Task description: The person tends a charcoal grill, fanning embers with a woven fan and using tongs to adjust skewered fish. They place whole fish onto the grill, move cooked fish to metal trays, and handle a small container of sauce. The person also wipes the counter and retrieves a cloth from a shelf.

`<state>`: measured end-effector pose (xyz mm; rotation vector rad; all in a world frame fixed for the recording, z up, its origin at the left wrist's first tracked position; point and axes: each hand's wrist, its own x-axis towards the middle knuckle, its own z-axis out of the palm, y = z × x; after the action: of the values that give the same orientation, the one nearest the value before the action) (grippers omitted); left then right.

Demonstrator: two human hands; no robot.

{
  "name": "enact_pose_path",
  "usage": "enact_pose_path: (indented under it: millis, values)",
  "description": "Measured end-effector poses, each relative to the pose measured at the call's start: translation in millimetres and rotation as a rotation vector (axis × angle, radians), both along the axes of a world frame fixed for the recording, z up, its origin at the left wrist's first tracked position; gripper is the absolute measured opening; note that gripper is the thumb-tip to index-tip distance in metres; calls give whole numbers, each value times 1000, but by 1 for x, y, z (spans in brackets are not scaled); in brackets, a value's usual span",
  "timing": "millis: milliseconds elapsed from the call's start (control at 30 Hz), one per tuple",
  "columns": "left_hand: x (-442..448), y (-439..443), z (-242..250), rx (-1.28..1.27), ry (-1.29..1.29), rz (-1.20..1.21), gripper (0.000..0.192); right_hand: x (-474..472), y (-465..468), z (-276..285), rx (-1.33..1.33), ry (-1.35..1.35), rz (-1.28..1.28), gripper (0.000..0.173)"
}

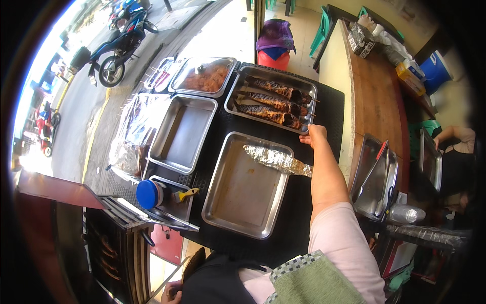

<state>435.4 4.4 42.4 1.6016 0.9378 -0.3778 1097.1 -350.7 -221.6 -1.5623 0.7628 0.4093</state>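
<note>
My right hand (314,136) grips the near right corner of a stainless steel tray (229,99) that holds several charred grilled fish (271,99) on sticks. Under my forearm, a foil-wrapped long item (279,160) lies across the rim of a larger steel tray (246,197); my arm hides its right end. My left hand (172,292) is low at the bottom edge, fingers curled, beside a brown flat thing (194,264); whether it holds anything is unclear.
Left are an empty-looking steel pan (183,133), a lidded tray of food (205,76), a blue-lidded jar (149,194), a yellow-handled brush (186,194) and a grill (110,243). Right, tongs (374,171) lie in a tray on a wooden counter (374,102). Another person (455,144) is beyond.
</note>
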Motion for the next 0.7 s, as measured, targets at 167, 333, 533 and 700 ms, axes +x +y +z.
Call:
enact_pose_path:
  millis: [167, 333, 533, 700]
  values:
    - [-10, -1, -6, 19, -11, -26, 34, -78, 26, 54, -1009, -842, 203, 31]
    - [-19, -1, -13, 51, -82, -21, 26, -291, 78, 82, -488, -893, 1115, 42]
    - [-42, 8, -24, 20, -132, -65, 26, -415, 89, 39, -718, -590, 1572, 31]
    - [-65, 12, -31, 21, -175, -145, 26, -402, 85, 43, -779, -691, 1468, 33]
